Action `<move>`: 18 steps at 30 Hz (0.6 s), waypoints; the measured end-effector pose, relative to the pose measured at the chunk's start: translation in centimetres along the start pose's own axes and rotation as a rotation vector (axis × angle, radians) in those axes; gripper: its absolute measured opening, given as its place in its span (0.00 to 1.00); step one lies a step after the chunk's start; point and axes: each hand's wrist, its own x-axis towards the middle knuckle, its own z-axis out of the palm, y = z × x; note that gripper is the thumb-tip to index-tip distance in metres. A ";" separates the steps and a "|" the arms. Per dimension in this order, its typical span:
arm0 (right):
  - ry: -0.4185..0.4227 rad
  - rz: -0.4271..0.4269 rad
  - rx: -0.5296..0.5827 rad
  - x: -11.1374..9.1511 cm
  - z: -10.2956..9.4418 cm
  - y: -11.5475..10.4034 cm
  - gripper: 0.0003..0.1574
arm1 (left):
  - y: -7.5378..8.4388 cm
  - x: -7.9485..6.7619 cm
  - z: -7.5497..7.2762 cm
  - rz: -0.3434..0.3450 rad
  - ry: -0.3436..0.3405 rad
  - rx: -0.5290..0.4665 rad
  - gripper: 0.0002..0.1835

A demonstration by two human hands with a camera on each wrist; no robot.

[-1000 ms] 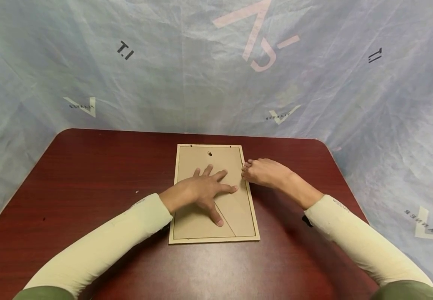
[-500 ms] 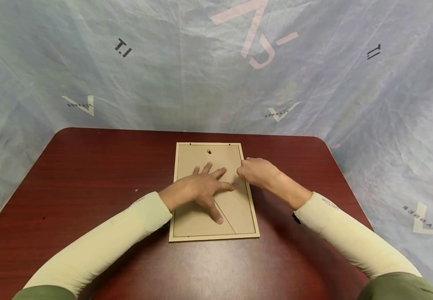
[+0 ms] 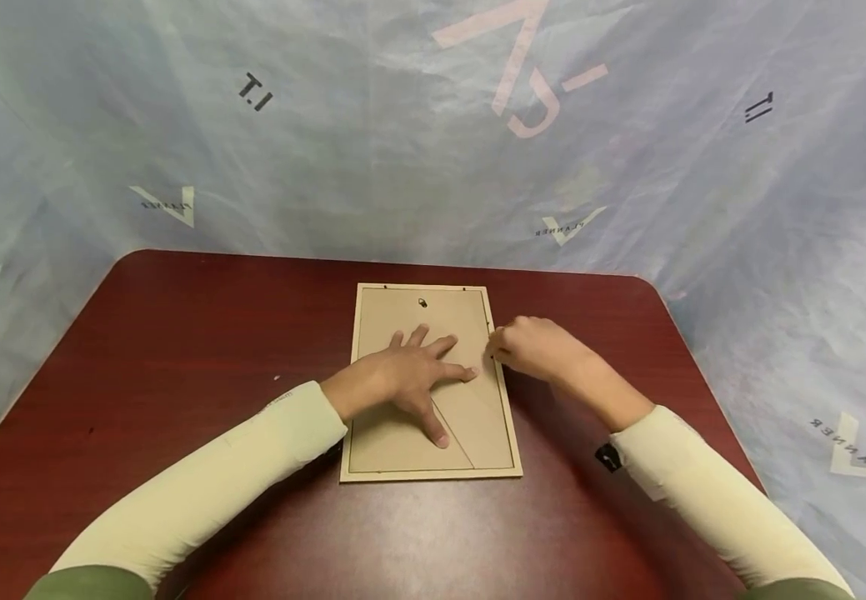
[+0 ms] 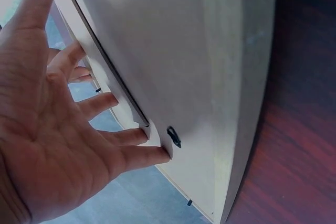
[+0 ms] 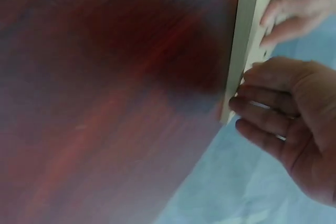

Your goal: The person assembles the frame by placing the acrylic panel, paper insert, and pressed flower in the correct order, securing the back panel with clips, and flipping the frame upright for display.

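A picture frame (image 3: 433,477) lies face down on the table, its tan backing board (image 3: 395,454) showing. My left hand (image 3: 406,377) rests spread across the middle of the board, fingers fanned apart. A diagonal seam (image 3: 453,433) runs out from under its thumb. Near the far end sits a small dark hanging hook (image 4: 174,137), with dark tabs (image 3: 385,287) along the far rim. At the frame's right side, my right hand (image 3: 539,348) grips the edge with bent fingers. In the right wrist view, its fingertips (image 5: 239,103) meet the pale outer edge; whatever lies under them is hidden.
The dark red wood-grain table (image 3: 200,333) extends on both sides of the frame. A pale printed sheet (image 3: 372,167) hangs behind the table and along its sides. A small white speck (image 3: 277,377) lies left of the frame.
My right hand shifted left over the frame's right rim, then drew back right and slightly nearer me, fingers more curled than at first. The left hand stays in place.
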 end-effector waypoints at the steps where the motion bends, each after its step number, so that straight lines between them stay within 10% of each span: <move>1: 0.026 0.021 0.058 -0.2 0.0 0.5 0.09 | 0.0 0.0 -0.1 0.001 0.004 0.003 0.64; 18: 0.136 0.283 0.521 0.0 2.6 2.3 0.23 | -0.4 0.1 -0.6 0.010 0.070 0.017 0.69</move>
